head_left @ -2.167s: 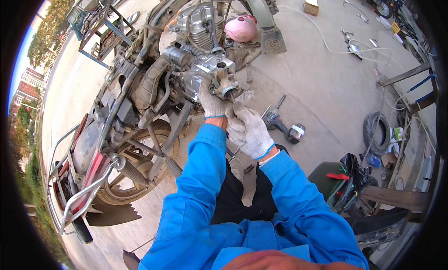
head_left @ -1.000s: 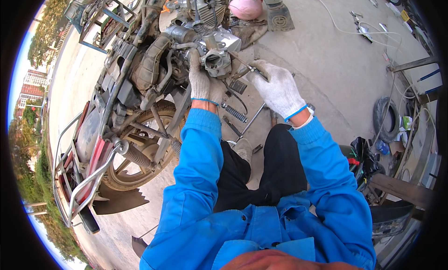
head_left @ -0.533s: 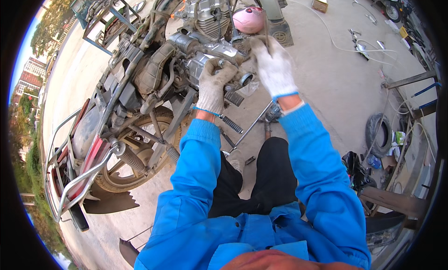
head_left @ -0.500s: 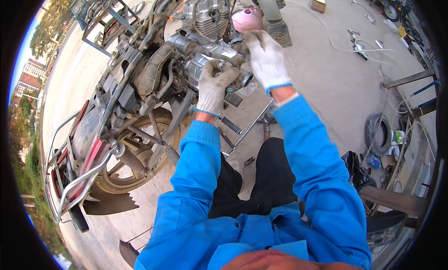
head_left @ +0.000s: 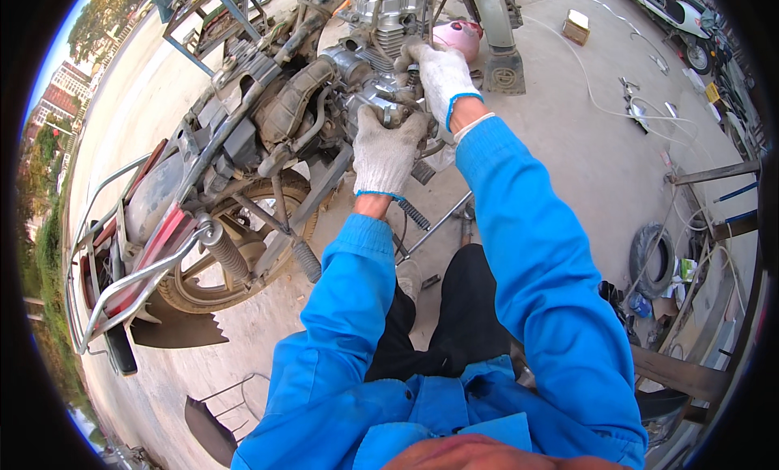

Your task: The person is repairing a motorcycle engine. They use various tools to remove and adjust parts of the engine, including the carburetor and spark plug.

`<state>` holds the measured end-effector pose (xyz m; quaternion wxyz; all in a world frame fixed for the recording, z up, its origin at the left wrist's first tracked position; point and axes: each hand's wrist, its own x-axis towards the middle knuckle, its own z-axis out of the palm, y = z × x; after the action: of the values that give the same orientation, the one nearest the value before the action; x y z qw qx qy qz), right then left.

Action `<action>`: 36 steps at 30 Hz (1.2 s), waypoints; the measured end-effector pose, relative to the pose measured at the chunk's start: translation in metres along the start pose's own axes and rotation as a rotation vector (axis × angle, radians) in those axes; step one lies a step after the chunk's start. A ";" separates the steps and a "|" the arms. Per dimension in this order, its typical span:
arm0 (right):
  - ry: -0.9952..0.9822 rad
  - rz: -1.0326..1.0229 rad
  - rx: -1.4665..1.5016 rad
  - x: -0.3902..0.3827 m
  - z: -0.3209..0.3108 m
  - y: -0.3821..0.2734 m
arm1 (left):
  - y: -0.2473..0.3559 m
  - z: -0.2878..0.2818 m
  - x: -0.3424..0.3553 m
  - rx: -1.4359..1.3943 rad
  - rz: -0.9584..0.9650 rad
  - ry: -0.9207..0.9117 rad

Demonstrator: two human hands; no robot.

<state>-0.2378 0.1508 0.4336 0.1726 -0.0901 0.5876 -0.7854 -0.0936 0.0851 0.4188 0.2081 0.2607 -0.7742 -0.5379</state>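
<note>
A partly stripped motorcycle stands before me on the left, its finned engine (head_left: 389, 15) and lower metal casing (head_left: 361, 105) bare. My left hand (head_left: 388, 149), in a dirty white knit glove, curls round a metal part at the engine's near side; the glove covers most of that part. Farther forward, my right hand (head_left: 442, 76), gloved too, has its fingers bent in against the engine beside the cylinder fins. What lies under those fingertips is hidden. A pink rounded object (head_left: 459, 38) sits just beyond the right hand.
The rear wheel (head_left: 235, 259) and a chrome rail (head_left: 134, 283) are at the left. A front fork leg (head_left: 497, 32) stands ahead. On the right lie a loose tyre (head_left: 652, 259), hoses, a small box (head_left: 576, 28) and a metal frame (head_left: 714, 174). A scooter (head_left: 690, 23) stands far right.
My right hand has moved left, from beside the pink object to the engine. The left hand has shifted slightly right and turned its back toward me. The whole view has shifted a little.
</note>
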 end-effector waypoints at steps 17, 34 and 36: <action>0.436 -0.208 -0.433 0.065 -0.020 0.041 | 0.018 0.012 -0.032 0.048 -0.077 -0.010; -0.087 -0.221 -0.811 0.021 -0.162 -0.008 | -0.048 0.017 -0.006 -0.816 -0.282 -0.204; -0.041 -0.105 -0.688 0.019 -0.167 -0.013 | -0.048 0.027 -0.002 -0.741 -0.314 -0.166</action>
<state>-0.3154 0.2958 0.3960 0.1033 -0.1890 0.8088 -0.5473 -0.0992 0.0921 0.3644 0.1402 0.2390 -0.4929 -0.8248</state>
